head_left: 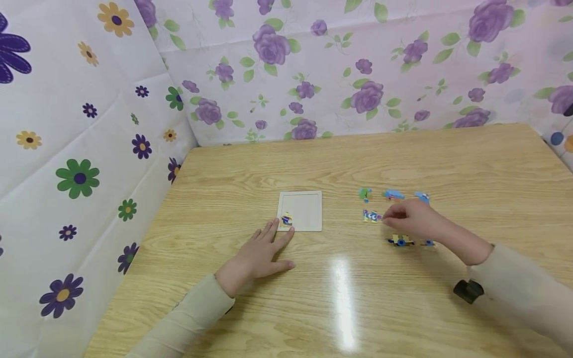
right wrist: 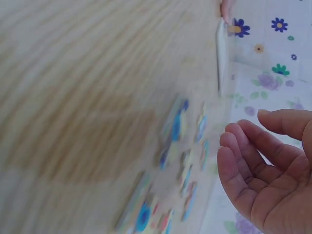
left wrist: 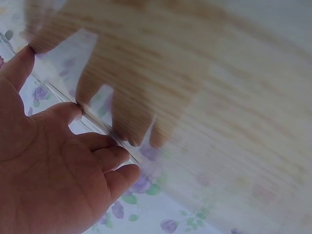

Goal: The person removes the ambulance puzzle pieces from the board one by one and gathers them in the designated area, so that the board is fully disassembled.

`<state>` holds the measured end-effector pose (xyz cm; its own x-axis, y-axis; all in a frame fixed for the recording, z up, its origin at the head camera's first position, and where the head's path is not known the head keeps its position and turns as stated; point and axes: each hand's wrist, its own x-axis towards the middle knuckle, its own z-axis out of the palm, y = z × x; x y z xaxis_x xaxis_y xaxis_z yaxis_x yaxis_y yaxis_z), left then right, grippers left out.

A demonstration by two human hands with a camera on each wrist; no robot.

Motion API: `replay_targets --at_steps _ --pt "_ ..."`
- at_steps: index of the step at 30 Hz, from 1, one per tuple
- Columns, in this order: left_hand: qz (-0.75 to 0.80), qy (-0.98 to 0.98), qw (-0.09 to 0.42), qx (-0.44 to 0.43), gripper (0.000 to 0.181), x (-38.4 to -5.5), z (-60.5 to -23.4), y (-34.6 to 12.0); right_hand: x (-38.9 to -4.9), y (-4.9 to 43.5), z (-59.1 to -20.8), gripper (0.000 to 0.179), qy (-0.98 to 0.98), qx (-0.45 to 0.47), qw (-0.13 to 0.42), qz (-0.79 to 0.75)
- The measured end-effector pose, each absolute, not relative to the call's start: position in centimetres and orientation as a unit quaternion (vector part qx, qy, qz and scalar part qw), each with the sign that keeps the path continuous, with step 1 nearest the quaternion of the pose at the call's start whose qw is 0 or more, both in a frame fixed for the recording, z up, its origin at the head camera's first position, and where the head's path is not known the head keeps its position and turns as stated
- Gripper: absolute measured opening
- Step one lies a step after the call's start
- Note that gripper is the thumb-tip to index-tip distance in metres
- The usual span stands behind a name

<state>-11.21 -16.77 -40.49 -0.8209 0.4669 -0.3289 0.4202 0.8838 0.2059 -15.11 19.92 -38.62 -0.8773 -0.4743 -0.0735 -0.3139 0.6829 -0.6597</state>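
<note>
A white square puzzle tray [head_left: 309, 211] lies on the wooden table, with one yellow and purple puzzle piece [head_left: 287, 218] in its near left corner. My left hand [head_left: 257, 256] rests spread on the table, its fingertips at the tray's near left corner. The left palm and fingers [left wrist: 63, 151] show from below in the left wrist view. Over the loose pieces hovers my right hand [head_left: 414, 219], near a piece with eyes [head_left: 370, 216]. In the right wrist view its fingers [right wrist: 243, 170] are bent loosely, the thumb apart, and nothing shows between them.
Several pieces lie right of the tray: a green one [head_left: 365, 194], a blue one [head_left: 394, 194], another blue one [head_left: 422, 196], a yellow one with a blue wheel [head_left: 401, 241] and a small one [head_left: 427, 242]. Flowered cloth [head_left: 286, 74] hangs behind the wooden table [head_left: 250, 169].
</note>
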Motion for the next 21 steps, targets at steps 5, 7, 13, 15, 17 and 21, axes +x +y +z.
replay_targets --at_steps 5,7,13,15,17,21 --pt "0.057 0.953 0.187 0.233 0.078 -11.2 -40.6 -16.8 -15.5 18.5 -38.2 0.020 0.915 -0.204 0.114 -0.328" --pt "0.055 0.953 0.186 0.234 0.078 -11.3 -40.7 -16.8 -15.6 17.9 -37.9 0.021 0.913 -0.200 0.119 -0.334" --pt "0.057 0.953 0.187 0.231 0.078 -11.3 -40.7 -16.7 -16.5 16.0 -37.2 0.023 0.901 -0.214 0.113 -0.360" --pt "0.055 0.953 0.188 0.230 0.078 -11.3 -40.7 -16.7 -16.7 15.2 -37.0 0.022 0.899 -0.219 0.106 -0.363" --pt "0.053 0.954 0.190 0.228 0.078 -11.3 -40.7 -16.7 -17.0 14.3 -36.9 0.020 0.898 -0.223 0.100 -0.367" --pt "0.054 0.954 0.188 0.228 0.077 -11.3 -40.5 -16.6 -17.4 12.5 -37.0 0.019 0.893 -0.221 0.101 -0.380"
